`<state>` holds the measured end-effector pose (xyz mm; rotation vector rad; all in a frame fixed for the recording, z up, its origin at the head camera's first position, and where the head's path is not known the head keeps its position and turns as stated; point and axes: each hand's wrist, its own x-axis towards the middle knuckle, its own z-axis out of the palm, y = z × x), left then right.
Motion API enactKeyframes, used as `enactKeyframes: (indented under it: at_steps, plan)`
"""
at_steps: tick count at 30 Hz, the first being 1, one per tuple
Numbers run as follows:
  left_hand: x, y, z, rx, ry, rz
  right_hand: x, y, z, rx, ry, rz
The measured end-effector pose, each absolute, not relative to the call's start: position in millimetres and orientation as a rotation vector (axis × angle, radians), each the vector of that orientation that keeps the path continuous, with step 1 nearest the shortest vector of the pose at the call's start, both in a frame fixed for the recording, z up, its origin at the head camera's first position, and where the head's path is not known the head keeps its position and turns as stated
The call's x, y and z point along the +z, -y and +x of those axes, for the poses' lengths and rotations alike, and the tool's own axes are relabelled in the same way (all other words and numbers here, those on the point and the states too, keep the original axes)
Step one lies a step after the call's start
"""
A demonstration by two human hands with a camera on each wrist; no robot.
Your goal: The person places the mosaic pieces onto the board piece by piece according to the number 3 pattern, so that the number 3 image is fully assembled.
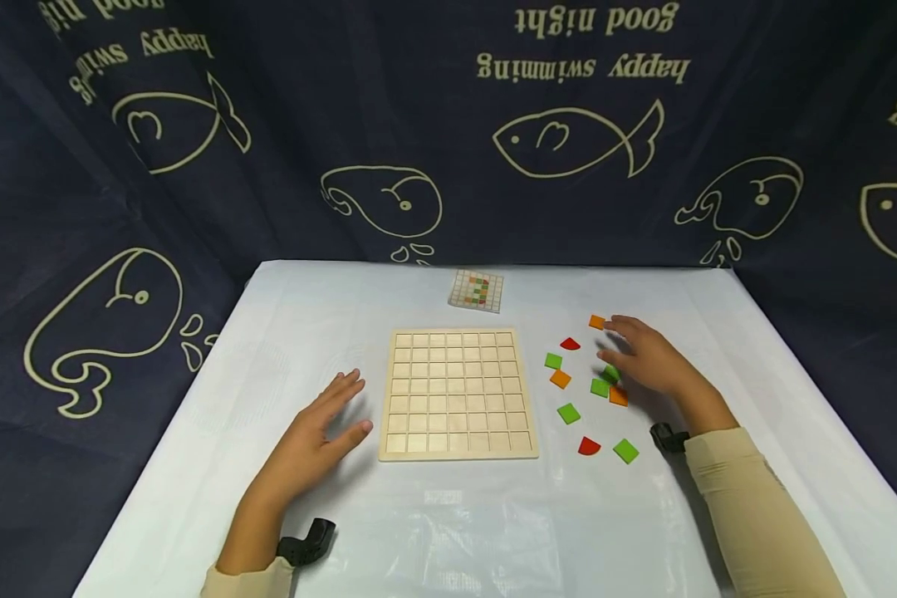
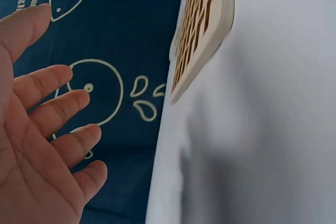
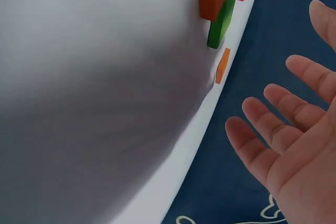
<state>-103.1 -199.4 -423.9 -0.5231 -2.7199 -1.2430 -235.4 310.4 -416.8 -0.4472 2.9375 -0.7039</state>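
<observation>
Orange tile (image 1: 596, 321): it lies flat on the white-covered counter (image 1: 329, 320), at the far end of the loose pieces, by the fingertips of the right hand (image 1: 649, 359).
Fingertips and tile: from where I watch, contact is hard to judge; the overlap may be only the camera's angle. As I judge it, a fingertip landing on the near edge could push the thin tile away instead of getting under it.
Tile's edges: it looks square, so I read no long axis; its sides sit slightly askew to the grid, one edge facing the fingers.
Right hand: fingers spread and loosely bent, nothing between them that I can see.
Green piece (image 1: 611, 373): partly beneath that hand, beside another green tile (image 1: 600, 388); a low palm or trailing thumb could knock both.
Grid board (image 1: 458, 456): left of the loose pieces, its cells bare, roughly square.
Left hand (image 1: 310, 448): beside the board's left edge, apart from it, thumb wide of the fingers, palm holding nothing.
Pattern card (image 1: 458, 292): beyond the board, tilted a little.
Curtain (image 1: 419, 75): dark, fish-printed, behind everything.
</observation>
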Motion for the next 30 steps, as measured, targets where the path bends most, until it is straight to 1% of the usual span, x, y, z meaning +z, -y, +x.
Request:
enactKeyframes:
  at_steps: [11,16,23,27,30]
  plan:
    - [-441.5,179.5,-104.6,-1.562,2.673,-0.519,-420.0,-315.3,-258.9,-0.912,-2.897,-0.337]
    - [-447.8,177.3,-106.5,-1.693,2.663,-0.457,-423.0,-322.0,-268.5,-0.973,-2.855,-0.291]
    - [-458.2,178.0,-114.7,-2.132,2.452,-0.504,-428.3,-327.8,-281.1,-0.982,-2.861,-0.24]
    - [-461.2,178.3,-114.4,-2.046,2.507,-0.466,-430.9,-325.6,-287.8,-0.974,-2.858,-0.213]
    - [-464.1,178.5,-114.6,-1.963,2.533,-0.483,-430.3,-324.8,-292.3,-0.967,-2.86,-0.19]
